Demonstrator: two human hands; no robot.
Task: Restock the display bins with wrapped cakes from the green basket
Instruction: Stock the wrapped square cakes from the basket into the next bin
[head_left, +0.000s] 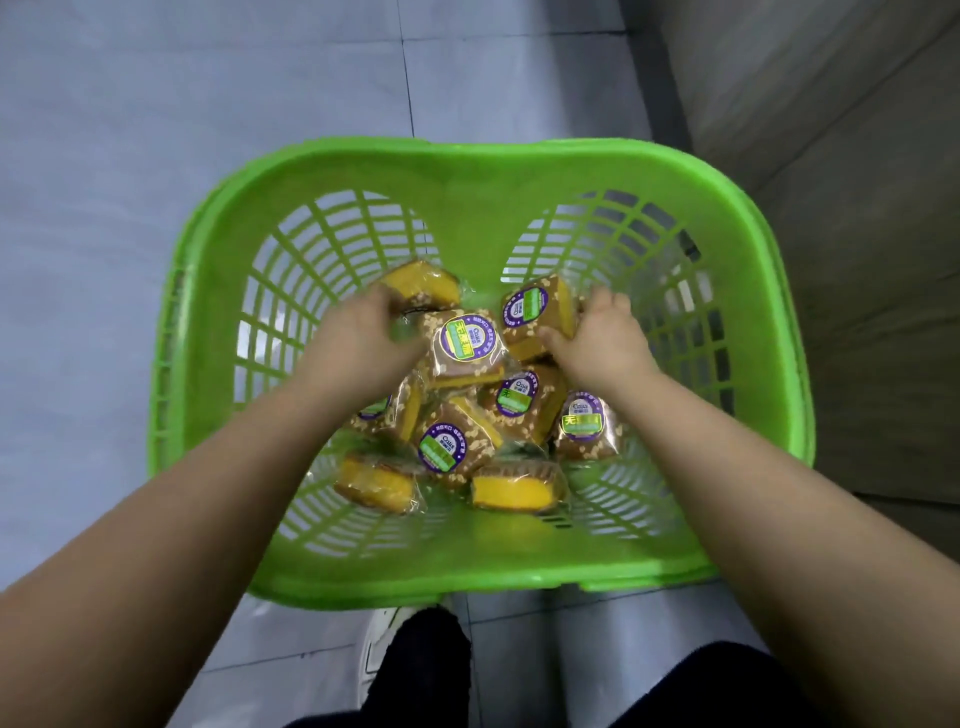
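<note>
A green slatted basket (483, 171) stands on the floor below me, holding several clear-wrapped yellow cakes with purple round labels. My left hand (358, 338) reaches into the pile and curls its fingers round a wrapped cake (423, 286) at the far left of the heap. My right hand (602, 338) grips another labelled cake (535, 312) at the far right, thumb on its near side. More cakes (457, 447) lie loose between my forearms.
Grey floor tiles (156, 156) surround the basket. A grey panel or cabinet wall (857, 208) rises on the right, close to the basket's rim. My dark trouser legs (426, 670) and a white shoe (379, 639) show beneath the basket's near edge.
</note>
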